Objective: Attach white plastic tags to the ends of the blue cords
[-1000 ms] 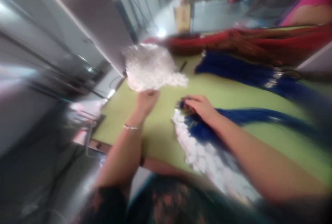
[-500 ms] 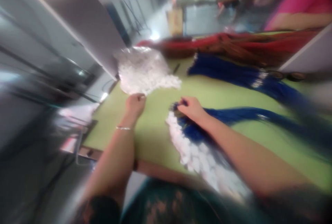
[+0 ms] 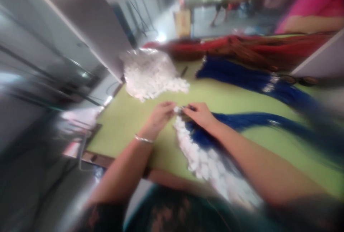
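The largest thing is the green table (image 3: 239, 99), and along its far side lie red-brown strands (image 3: 258, 47). Nearer, one blue bundle (image 3: 231, 71) rests alone, while another, the working bundle (image 3: 247, 119), passes beneath the right forearm. The clear bag (image 3: 147, 65) stands at the far left with many white pieces in it, some spilling toward its right side, so I judge that much supply is left. A long row of white tags (image 3: 204, 164) lies beside the working bundle down to the near edge; probably a good part is done, though blur hides whether every tag is attached. The right hand (image 3: 199, 115) is closed on the dark end of the working bundle. The left hand (image 3: 161, 115) has its fingertips at one small white piece (image 3: 177, 110), between both hands; I cannot tell whether they grip it. This piece seems unfinished.
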Motion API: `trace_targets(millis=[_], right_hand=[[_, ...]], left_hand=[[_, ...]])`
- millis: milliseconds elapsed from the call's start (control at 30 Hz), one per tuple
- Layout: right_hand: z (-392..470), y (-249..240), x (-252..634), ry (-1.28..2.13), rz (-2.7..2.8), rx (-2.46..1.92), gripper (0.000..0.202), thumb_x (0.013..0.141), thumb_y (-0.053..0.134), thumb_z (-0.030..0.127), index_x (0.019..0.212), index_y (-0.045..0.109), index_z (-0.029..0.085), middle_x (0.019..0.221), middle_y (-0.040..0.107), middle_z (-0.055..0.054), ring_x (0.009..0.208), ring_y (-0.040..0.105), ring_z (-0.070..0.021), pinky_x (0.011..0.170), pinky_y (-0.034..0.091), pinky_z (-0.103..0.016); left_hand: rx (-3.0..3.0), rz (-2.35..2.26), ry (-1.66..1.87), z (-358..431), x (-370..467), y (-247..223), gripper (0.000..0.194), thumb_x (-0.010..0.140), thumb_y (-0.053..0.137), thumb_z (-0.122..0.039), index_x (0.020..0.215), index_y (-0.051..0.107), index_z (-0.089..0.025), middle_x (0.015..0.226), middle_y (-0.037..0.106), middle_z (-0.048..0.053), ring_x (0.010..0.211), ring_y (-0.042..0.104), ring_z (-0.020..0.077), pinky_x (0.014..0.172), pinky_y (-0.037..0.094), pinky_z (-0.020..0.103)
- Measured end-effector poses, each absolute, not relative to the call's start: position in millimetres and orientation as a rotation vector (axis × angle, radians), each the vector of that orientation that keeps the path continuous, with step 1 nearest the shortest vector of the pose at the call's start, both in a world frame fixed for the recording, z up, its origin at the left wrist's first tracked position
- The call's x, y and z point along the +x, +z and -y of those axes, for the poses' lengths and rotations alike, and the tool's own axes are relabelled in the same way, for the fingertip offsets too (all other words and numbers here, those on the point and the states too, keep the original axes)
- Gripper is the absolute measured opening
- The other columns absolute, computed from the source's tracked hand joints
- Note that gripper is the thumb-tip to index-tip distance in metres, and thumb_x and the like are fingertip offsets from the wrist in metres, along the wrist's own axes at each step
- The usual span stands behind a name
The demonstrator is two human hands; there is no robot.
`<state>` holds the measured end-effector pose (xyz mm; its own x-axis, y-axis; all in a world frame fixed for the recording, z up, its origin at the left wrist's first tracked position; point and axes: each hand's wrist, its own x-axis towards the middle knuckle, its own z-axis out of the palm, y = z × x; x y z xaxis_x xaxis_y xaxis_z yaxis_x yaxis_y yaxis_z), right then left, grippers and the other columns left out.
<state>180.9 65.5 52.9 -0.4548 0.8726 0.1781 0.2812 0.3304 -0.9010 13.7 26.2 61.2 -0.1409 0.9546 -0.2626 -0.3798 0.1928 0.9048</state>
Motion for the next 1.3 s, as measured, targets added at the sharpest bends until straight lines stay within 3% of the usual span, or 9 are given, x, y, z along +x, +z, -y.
trace_targets(millis=[167,500,700,933,1100,1300], right_hand=[[-67,58,182,1.23,1.919,-0.964,0.031,0.075,0.055,0.041,0.058,0.056,0.015,0.056,0.05,0.002,0.057,0.041,-0.0095,0.055,0.032,-0.022],[-70,59,183,1.277,1.91,-1.047,0.025,0.069,0.058,0.037,0.059,0.055,0.015,0.055,0.048,0.003,0.056,0.04,-0.0088,0.053,0.031,-0.021],[-68,61,183,1.27,1.92,-1.096,0.023,0.067,0.058,0.036,0.057,0.053,0.015,0.054,0.048,0.003,0.055,0.041,-0.0088,0.052,0.03,-0.022],[-68,65,185,1.43,1.84,-1.108,0.019,0.064,0.059,0.033,0.06,0.055,0.015,0.056,0.05,0.003,0.056,0.041,-0.0091,0.054,0.032,-0.023],[-67,71,186,1.503,1.758,-1.112,0.021,0.062,0.061,0.035,0.06,0.055,0.015,0.057,0.05,0.003,0.057,0.042,-0.0092,0.055,0.033,-0.023],[-67,64,184,1.298,1.884,-1.144,0.016,0.065,0.056,0.029,0.057,0.052,0.016,0.052,0.046,0.004,0.054,0.04,-0.0087,0.052,0.031,-0.022]], left_hand=[[0.622,-1.135,1.335,-27,12,57,0.016,0.064,0.078,-0.015,0.076,0.071,-0.008,0.068,0.069,0.006,0.061,0.062,0.0093,0.065,0.054,0.02],[0.709,-1.109,1.305,-27,11,47,0.017,0.06,0.081,-0.017,0.072,0.07,-0.011,0.071,0.07,0.006,0.068,0.066,0.0126,0.077,0.055,0.028],[0.893,-1.13,1.283,-25,9,47,0.021,0.058,0.083,-0.023,0.073,0.073,-0.014,0.072,0.07,0.005,0.066,0.064,0.0119,0.075,0.054,0.028],[1.435,-1.223,1.324,-22,6,55,0.013,0.066,0.078,-0.028,0.073,0.075,-0.017,0.085,0.07,0.009,0.083,0.065,0.0177,0.084,0.05,0.032],[1.375,-1.181,1.295,-21,4,53,0.014,0.068,0.077,-0.029,0.076,0.074,-0.017,0.084,0.071,0.008,0.079,0.064,0.0162,0.079,0.05,0.029],[1.399,-1.249,1.296,-21,7,51,0.016,0.069,0.076,-0.028,0.078,0.074,-0.016,0.083,0.071,0.007,0.079,0.064,0.0161,0.079,0.05,0.029]])
